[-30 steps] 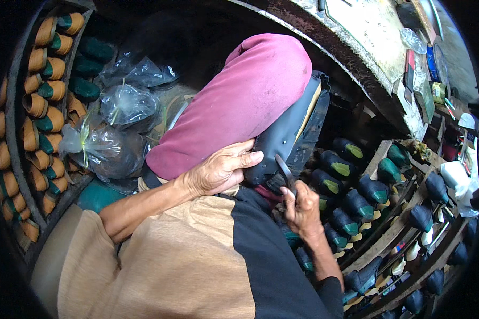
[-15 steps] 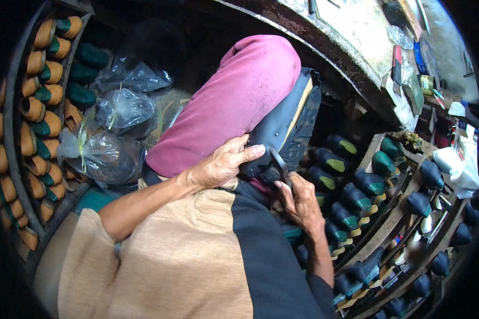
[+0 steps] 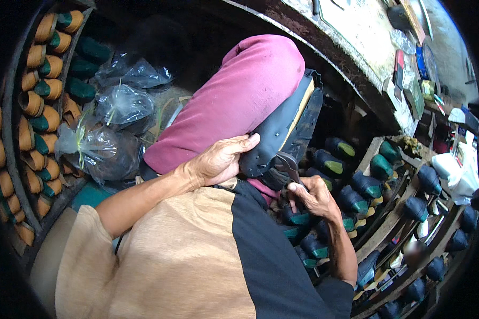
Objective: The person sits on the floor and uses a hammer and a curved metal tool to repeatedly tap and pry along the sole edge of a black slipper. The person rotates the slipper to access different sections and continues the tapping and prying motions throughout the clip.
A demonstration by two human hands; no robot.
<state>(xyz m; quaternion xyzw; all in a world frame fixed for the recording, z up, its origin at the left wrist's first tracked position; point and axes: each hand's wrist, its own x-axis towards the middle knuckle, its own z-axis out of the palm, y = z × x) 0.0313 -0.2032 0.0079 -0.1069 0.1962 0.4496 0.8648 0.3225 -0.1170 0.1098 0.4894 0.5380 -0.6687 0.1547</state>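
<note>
A black shoe upper on a last [image 3: 269, 139] lies sole side up against my leg in pink trousers [image 3: 250, 85]. Small nail heads dot its black surface, and a tan strip shows along its far side. My left hand [image 3: 222, 158] grips the near end, thumb on top and fingers partly hidden beneath. In my right hand [image 3: 315, 196] is a pair of dark metal pincers [image 3: 288, 162], with the handles inside my curled fingers. The jaws are at the shoe's near right edge; whether they clamp the material I cannot tell.
Tan and green shoes fill a rack [image 3: 36, 215] at the left. Tied clear plastic bags [image 3: 104, 151] lie beside it. Dark shoes with green toes [image 3: 351, 198] stand in rows at the right, by a wooden rack [image 3: 391, 220]. A workbench [image 3: 351, 40] carries tools at the upper right.
My right hand has moved right and slightly down, swinging the pincers' handles outward. The shoe has turned slightly, and my left thumb has shifted back a little along it.
</note>
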